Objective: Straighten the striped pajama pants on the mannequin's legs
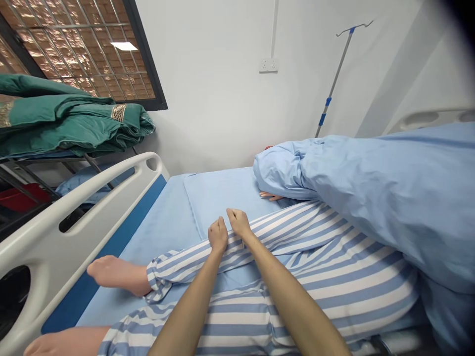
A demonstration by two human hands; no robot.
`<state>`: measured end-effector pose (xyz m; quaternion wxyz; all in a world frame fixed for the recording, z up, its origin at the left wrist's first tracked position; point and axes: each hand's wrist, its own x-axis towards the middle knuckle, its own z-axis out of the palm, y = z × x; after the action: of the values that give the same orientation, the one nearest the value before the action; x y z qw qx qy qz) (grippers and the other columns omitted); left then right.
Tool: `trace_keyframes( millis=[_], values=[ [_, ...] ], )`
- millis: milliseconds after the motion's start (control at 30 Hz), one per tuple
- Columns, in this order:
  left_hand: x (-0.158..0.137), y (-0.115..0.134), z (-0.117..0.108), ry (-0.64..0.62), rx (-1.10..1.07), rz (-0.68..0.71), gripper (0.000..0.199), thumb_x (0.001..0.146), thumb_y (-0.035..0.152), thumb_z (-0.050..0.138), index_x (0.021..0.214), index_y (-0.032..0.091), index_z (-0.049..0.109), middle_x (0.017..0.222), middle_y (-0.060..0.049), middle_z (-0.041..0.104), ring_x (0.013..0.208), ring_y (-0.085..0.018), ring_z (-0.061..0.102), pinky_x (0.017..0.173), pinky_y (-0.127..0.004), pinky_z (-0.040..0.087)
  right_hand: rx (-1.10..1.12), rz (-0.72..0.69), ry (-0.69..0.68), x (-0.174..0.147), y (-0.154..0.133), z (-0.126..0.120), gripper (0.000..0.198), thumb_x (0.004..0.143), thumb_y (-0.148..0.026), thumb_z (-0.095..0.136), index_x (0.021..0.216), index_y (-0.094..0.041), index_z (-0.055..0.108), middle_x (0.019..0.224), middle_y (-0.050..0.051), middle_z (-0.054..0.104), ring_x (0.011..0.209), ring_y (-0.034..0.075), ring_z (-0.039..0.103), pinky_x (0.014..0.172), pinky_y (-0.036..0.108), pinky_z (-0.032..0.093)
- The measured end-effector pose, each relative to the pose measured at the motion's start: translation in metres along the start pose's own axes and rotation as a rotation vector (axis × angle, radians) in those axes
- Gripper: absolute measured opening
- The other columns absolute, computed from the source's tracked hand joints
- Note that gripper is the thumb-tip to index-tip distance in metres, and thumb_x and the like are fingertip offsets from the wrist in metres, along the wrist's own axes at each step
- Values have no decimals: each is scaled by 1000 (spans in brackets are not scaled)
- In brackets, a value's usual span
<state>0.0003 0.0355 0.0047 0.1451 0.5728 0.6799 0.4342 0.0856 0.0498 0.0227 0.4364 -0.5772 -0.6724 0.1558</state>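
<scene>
Readable text, brands and numbers: none on any item in view.
Green fabric (74, 123): two patterned bands, one near the folded end (118, 112) and one at the left edge of view (5, 114); whether the dark and gold marks are lettering or ornament cannot be told.
Wall socket plate (268, 65): pin holes distinguishable; any print too small to read.
Bed rail (111, 190): no legible marking.
</scene>
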Motion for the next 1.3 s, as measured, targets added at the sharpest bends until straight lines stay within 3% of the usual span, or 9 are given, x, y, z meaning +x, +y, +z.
trace_keyframes(
  millis=[133,333,667,867,1033,1167,1300],
  values=[
    [0,-1,1,18,-46,4,43,78,39,24,45,17,38,46,1,41,48,-9,32,49,-23,21,-145,34,15,-12,12,3,44,83,-38,26,56,-17,53,52,1,52,49,9,38,49,22,20],
    [12,20,6,135,-218,-135,37,75,37,26,44,18,33,41,4,30,44,-8,27,46,-23,20,-100,46,15,-11,14,0,49,85,-37,20,55,-17,53,53,1,54,48,9,39,49,21,21],
    [-8,22,14,-74,-307,-20,39,74,40,29,46,16,43,48,-1,49,50,-9,38,49,-22,27,-33,113,-25,1,7,-3,46,83,-38,24,59,-16,57,56,3,56,51,9,43,50,21,25],
    [-7,21,16,-66,-174,34,38,75,39,27,44,17,35,43,2,37,48,-9,33,48,-22,24,-24,17,-2,1,9,-25,47,83,-39,24,54,-16,53,50,-1,49,48,8,37,48,20,22],
    [-4,24,18,-99,-230,-24,37,73,40,29,44,17,34,42,4,33,46,-8,31,46,-22,23,-12,41,54,-10,25,-30,47,83,-38,23,52,-16,49,48,-1,45,48,8,35,48,21,22],
    [10,40,24,-124,-337,-118,33,71,37,31,44,17,34,40,4,31,42,-7,30,44,-21,25,73,34,61,-7,29,-29,47,83,-40,21,51,-16,46,46,-2,41,47,8,35,47,20,23],
    [9,51,36,-141,-353,-111,35,73,38,28,47,16,40,42,3,37,43,-7,33,44,-21,27,159,53,73,-5,31,-28,46,82,-40,22,51,-16,47,47,-2,43,49,9,38,48,19,25]
  ],
)
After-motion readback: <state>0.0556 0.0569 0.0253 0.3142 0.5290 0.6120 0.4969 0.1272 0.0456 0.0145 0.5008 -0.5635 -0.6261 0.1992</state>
